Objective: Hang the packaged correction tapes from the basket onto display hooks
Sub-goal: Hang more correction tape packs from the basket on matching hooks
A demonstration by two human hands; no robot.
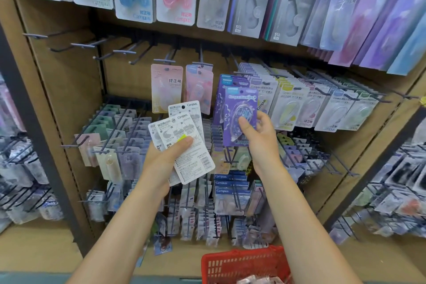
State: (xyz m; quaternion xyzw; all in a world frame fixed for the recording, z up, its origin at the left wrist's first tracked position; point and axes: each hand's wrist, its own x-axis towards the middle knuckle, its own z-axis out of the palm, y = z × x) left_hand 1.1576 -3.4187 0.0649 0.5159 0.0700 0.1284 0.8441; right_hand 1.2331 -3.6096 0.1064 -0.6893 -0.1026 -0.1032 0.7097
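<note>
Pegboard shelving (76, 90) behind, left hand (161, 159) gripping perhaps three white packs (184, 136), right hand (258, 131) pinching purple pack (239, 108)

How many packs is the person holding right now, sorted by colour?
White-backed correction tape packs, fanned in the left hand: 3
Purple correction tape pack, pinched in the right hand: 1
Total: 4

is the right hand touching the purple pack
Touching. The head view shows the right hand pinching the purple pack, thumb pressed on its clear blister front, fingers curled behind its right edge.
</note>
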